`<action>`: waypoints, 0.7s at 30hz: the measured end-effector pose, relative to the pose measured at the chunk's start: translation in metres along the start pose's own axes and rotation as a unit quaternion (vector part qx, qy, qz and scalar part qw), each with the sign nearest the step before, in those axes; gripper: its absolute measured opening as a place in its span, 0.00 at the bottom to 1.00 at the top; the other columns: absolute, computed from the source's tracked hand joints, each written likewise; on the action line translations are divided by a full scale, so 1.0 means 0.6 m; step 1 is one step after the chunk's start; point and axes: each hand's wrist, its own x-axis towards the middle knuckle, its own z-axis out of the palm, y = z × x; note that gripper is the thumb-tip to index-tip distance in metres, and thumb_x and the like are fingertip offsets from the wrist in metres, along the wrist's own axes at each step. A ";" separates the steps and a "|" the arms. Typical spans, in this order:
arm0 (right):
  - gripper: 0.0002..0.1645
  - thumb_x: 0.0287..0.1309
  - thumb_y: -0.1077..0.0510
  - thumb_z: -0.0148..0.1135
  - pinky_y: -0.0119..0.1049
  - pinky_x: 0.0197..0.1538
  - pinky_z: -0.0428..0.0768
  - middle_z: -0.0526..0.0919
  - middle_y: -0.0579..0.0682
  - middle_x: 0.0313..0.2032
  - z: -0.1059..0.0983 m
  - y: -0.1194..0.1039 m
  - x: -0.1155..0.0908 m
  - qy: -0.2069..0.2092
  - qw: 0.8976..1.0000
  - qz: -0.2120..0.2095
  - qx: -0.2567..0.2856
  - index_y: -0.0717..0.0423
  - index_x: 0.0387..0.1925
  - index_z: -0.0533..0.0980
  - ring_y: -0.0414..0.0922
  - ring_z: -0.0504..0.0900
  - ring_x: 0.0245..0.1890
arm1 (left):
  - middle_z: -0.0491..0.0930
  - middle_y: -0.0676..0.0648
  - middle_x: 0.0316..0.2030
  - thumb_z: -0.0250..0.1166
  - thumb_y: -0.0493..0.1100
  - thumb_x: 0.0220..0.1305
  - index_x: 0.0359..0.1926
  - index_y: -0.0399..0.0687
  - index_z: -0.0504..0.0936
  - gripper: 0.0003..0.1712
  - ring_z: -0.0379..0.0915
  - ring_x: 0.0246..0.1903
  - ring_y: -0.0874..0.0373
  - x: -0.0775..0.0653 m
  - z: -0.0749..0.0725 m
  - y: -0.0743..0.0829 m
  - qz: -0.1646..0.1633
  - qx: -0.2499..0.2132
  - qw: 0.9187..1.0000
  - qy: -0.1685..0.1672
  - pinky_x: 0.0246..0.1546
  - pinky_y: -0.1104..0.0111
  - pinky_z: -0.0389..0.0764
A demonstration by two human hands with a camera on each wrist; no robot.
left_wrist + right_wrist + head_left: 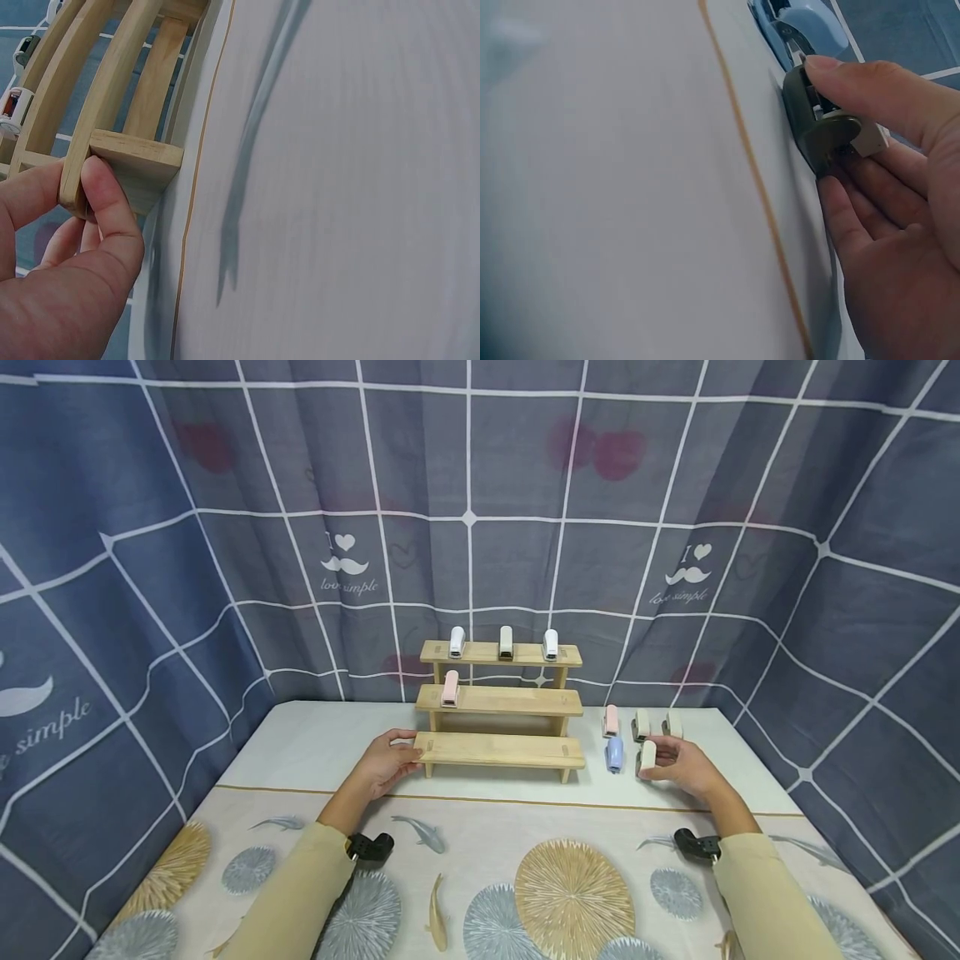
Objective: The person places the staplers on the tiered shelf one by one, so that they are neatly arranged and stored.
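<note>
A three-step wooden display stand (pixel 498 749) is on the table. My left hand (pixel 387 764) pinches the left end of its lowest board, with the thumb against the edge in the left wrist view. To the right of the stand, my right hand (pixel 678 766) grips a small stapler (pixel 647 758) with a cream top; its base (pixel 802 120) looks dark green in the right wrist view. Just left of it lies a blue stapler (pixel 614 755). Behind these are a pink stapler (pixel 611 721) and two cream ones, one (pixel 641 725) beside the other (pixel 672 723).
On the top step sit a white stapler (pixel 457 642), a cream one (pixel 506 642) and another white one (pixel 551 645). A pink stapler (pixel 450 688) is on the middle step's left. Behind the table hangs a checked curtain (pixel 420 560); a patterned cloth (pixel 405 893) covers the front.
</note>
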 end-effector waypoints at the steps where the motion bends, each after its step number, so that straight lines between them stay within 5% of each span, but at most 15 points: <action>1: 0.50 0.49 0.61 0.81 0.22 0.52 0.82 0.75 0.76 0.62 0.002 0.001 -0.001 0.005 1.000 0.001 0.002 0.77 0.68 0.64 0.68 0.78 0.62 | 0.79 0.43 0.40 0.61 0.26 0.69 0.69 0.32 0.63 0.30 0.80 0.33 0.59 0.000 0.000 -0.001 -0.001 0.000 1.000 0.001 0.37 0.73 0.87; 11: 0.49 0.50 0.60 0.81 0.18 0.46 0.80 0.77 0.75 0.59 0.015 -0.006 -0.020 0.014 1.000 -0.002 0.005 0.77 0.67 0.65 0.62 0.83 0.57 | 0.79 0.44 0.40 0.61 0.26 0.69 0.69 0.33 0.64 0.29 0.80 0.32 0.60 0.003 -0.001 -0.002 -0.003 -0.003 1.000 0.003 0.37 0.73 0.87; 18: 0.49 0.49 0.64 0.80 0.21 0.46 0.83 0.76 0.75 0.60 0.026 -0.026 -0.036 0.004 0.998 -0.018 0.055 0.76 0.68 0.64 0.32 0.82 0.47 | 0.79 0.43 0.39 0.61 0.26 0.68 0.69 0.32 0.64 0.30 0.79 0.32 0.59 0.005 0.000 -0.003 0.001 -0.003 1.000 0.000 0.36 0.73 0.86; 21: 0.49 0.49 0.65 0.80 0.21 0.48 0.83 0.76 0.75 0.59 0.033 -0.035 -0.042 0.001 0.997 -0.031 0.069 0.76 0.68 0.64 0.28 0.80 0.45 | 0.79 0.43 0.39 0.61 0.26 0.68 0.69 0.33 0.64 0.30 0.80 0.32 0.59 0.004 -0.001 -0.003 -0.002 -0.002 1.000 0.003 0.36 0.74 0.86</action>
